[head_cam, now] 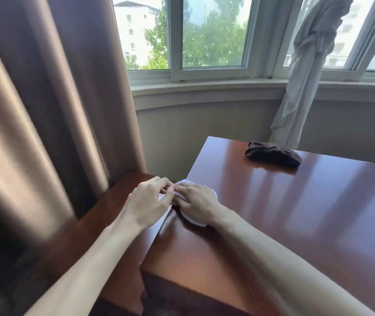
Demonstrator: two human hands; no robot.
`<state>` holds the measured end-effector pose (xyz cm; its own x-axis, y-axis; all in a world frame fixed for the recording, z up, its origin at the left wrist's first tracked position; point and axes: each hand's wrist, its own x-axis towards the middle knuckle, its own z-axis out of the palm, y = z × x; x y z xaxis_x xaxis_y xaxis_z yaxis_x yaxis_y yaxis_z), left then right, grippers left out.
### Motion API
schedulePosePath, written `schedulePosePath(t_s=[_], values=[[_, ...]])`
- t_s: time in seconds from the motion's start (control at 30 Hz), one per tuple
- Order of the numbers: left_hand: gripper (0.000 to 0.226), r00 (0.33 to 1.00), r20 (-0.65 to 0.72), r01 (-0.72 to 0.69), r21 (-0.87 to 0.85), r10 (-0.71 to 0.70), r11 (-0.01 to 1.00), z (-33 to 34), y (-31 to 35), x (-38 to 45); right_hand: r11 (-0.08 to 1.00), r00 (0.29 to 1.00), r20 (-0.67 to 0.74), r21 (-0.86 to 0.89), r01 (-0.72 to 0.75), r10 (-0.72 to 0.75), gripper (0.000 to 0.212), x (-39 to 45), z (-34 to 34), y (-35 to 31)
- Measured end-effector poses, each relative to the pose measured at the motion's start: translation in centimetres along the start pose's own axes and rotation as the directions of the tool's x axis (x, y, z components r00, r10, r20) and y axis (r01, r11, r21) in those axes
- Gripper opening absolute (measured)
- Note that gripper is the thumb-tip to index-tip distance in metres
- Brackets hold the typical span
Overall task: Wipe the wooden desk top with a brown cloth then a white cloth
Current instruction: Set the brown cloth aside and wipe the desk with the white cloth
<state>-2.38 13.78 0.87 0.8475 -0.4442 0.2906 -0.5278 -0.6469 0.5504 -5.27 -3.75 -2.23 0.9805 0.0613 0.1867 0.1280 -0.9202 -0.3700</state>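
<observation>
White cloth [191, 215] sits at left edge of wooden desk top [296, 213] w/ right hand [196, 202] pressing flat on it, left hand [149, 201] pinching its edge; brown cloth [273, 156] bunched near far edge, well apart.

At the near left edge of the wooden desk [296, 213], the right hand [196, 202] presses on a white cloth [194, 218] while the left hand [146, 201] pinches its left end. A brown cloth [273, 156] lies bunched at the far edge, well apart from both hands.
</observation>
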Motion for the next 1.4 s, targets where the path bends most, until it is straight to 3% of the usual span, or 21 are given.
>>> schedulePosePath(t_s=[0.17, 0.33, 0.43, 0.6, 0.63, 0.73, 0.77, 0.87, 0.9, 1.0, 1.03, 1.13, 1.17, 1.3, 1.33, 1.4], values=[[0.021, 0.997, -0.048, 0.055, 0.024, -0.054, 0.998, -2.8, -0.7, -6.6, 0.998, 0.998, -0.018, -0.013, 0.063, -0.063, 0.036, -5.5, 0.7, -5.4], [0.024, 0.990, -0.076, 0.124, 0.025, -0.121, 0.992, -3.3, -1.3, -12.9, 0.986, 0.986, -0.049, 0.039, 0.160, -0.158, 0.052, -9.7, 2.5, -8.9], [0.024, 0.984, -0.116, 0.135, -0.009, -0.135, 0.991, -3.3, -1.4, -15.1, 0.980, 0.977, -0.088, 0.026, 0.197, -0.194, 0.051, -11.4, 2.8, -10.3], [0.025, 0.972, -0.183, 0.135, -0.077, -0.147, 0.988, -3.1, -1.2, -17.8, 0.934, 0.939, 0.022, 0.112, 0.340, -0.344, 0.039, -12.6, 1.0, -9.4], [0.028, 0.970, -0.196, 0.132, -0.083, -0.146, 0.988, -3.0, -1.3, -18.1, 0.948, 0.953, 0.033, 0.119, 0.297, -0.303, 0.036, -11.7, 0.1, -8.5], [0.023, 0.966, -0.205, 0.144, -0.084, -0.159, 0.986, -2.4, -1.5, -18.9, 0.998, 0.998, -0.048, 0.041, -0.043, 0.045, 0.032, -9.4, -1.4, -7.0], [0.020, 0.964, -0.208, 0.147, -0.090, -0.163, 0.985, -2.2, -1.5, -18.9, 0.998, 0.994, -0.082, 0.024, -0.065, 0.067, 0.034, -9.6, -0.7, -7.1], [0.020, 0.959, -0.220, 0.159, -0.108, -0.180, 0.981, -1.5, -1.3, -18.2, 0.973, 0.973, -0.031, 0.040, 0.228, -0.227, 0.041, -11.6, 1.4, -7.4], [0.021, 0.957, -0.213, 0.174, -0.111, -0.195, 0.978, -1.2, -1.3, -17.7, 0.972, 0.973, -0.009, 0.049, 0.230, -0.230, 0.041, -11.2, 0.7, -6.7], [0.023, 0.957, -0.178, 0.213, -0.107, -0.230, 0.971, -0.6, -1.1, -17.1, 0.995, 0.985, -0.137, 0.012, -0.100, 0.100, 0.035, -9.2, -0.9, -5.6], [0.023, 0.953, -0.188, 0.216, -0.119, -0.236, 0.969, -0.4, -1.1, -17.0, 0.997, 0.982, -0.172, -0.014, -0.076, 0.073, 0.032, -9.5, -0.3, -6.2], [0.018, 0.938, -0.213, 0.238, -0.170, -0.272, 0.956, -0.3, -0.8, -16.1, 0.973, 0.969, -0.091, 0.004, 0.232, -0.230, 0.033, -12.2, 2.0, -7.7], [0.017, 0.936, -0.210, 0.246, -0.186, -0.283, 0.951, -0.2, -0.7, -15.7, 0.969, 0.968, -0.065, 0.027, 0.246, -0.244, 0.034, -12.1, 1.8, -7.2], [0.022, 0.927, -0.221, 0.260, -0.210, -0.305, 0.943, 0.4, 0.2, -14.5, 0.999, 0.981, -0.188, -0.012, -0.052, 0.049, 0.039, -7.9, 0.4, -5.8], [0.022, 0.921, -0.230, 0.265, -0.217, -0.314, 0.939, 0.6, 0.5, -14.2, 0.999, 0.978, -0.208, -0.035, -0.033, 0.025, 0.041, -8.1, 0.7, -6.5], [0.023, 0.910, -0.239, 0.282, -0.245, -0.340, 0.928, 0.9, 0.8, -13.5, 0.989, 0.971, -0.185, -0.045, 0.142, -0.148, 0.032, -10.3, 1.4, -7.8]])
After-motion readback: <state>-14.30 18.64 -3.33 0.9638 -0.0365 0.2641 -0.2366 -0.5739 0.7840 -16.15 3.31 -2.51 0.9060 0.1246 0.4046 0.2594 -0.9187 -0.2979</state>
